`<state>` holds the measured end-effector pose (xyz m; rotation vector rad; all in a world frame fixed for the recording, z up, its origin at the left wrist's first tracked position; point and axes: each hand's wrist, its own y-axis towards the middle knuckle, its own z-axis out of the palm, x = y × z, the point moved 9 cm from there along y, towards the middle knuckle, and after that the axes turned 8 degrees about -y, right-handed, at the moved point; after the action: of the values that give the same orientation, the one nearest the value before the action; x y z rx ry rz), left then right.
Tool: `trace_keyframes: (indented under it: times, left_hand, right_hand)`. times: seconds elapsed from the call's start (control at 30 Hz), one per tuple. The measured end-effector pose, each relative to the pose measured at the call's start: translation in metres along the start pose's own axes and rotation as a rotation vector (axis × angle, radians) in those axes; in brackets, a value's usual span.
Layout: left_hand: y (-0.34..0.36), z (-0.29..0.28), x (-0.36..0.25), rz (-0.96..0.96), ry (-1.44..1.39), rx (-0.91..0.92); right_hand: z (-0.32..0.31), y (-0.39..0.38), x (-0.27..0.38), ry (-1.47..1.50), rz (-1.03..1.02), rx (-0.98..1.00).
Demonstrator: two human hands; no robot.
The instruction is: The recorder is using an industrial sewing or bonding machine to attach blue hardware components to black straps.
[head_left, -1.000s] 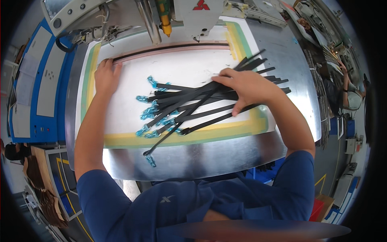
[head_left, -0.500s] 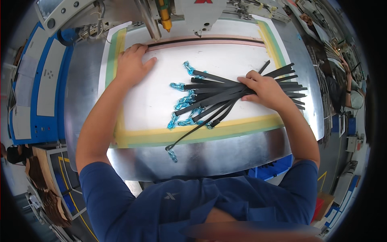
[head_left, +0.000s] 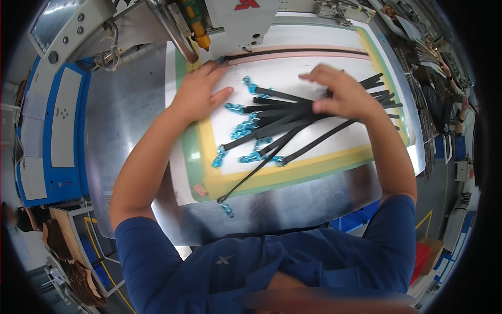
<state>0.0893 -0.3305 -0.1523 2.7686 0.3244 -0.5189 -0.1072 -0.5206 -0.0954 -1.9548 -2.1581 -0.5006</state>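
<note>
My left hand [head_left: 201, 94] lies with fingers spread at the upper left of a white board [head_left: 293, 70] edged in yellow and green tape. Its fingertips reach the left end of a black strap [head_left: 303, 52] that lies in a pink-lined slot, where a bit of blue wrap shows. Over a fanned bundle of black straps [head_left: 285, 119] hovers my right hand [head_left: 342, 94], somewhat blurred, fingers apart and nothing seen in them. Metal clasps in blue film [head_left: 244, 127] sit at the straps' left ends. One strap hangs past the board's near edge.
Above the board stand a white machine head [head_left: 243, 23], a metal tube [head_left: 172, 31] and a yellow-orange nozzle [head_left: 196, 29]. The board rests on a shiny metal table [head_left: 125, 104]. A blue cabinet [head_left: 65, 131] is at the left, a blue bin [head_left: 358, 214] below the table's edge.
The board has slid to the right and turned slightly, my left hand moving with it. My right hand has let go of the strap bundle and lifted a little; one strap now lies apart.
</note>
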Motion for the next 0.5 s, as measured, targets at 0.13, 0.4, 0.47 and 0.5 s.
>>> trace_keyframes:
  times: [0.13,0.4,0.47,0.5]
  left_hand:
    - [0.024,0.013,-0.021,-0.016,0.01,-0.038]
    - [0.057,0.036,-0.041,-0.269,0.158,-0.022]
    - [0.057,0.044,-0.034,-0.227,0.18,-0.064]
    - [0.058,0.045,-0.035,-0.187,0.195,-0.108]
  right_hand:
    - [-0.029,0.042,-0.027,-0.121,0.113,-0.295]
    - [0.023,0.112,-0.067,-0.164,0.199,-0.403]
    - [0.045,0.113,-0.084,-0.161,0.281,-0.321]
    - [0.046,0.111,-0.082,-0.143,0.261,-0.292]
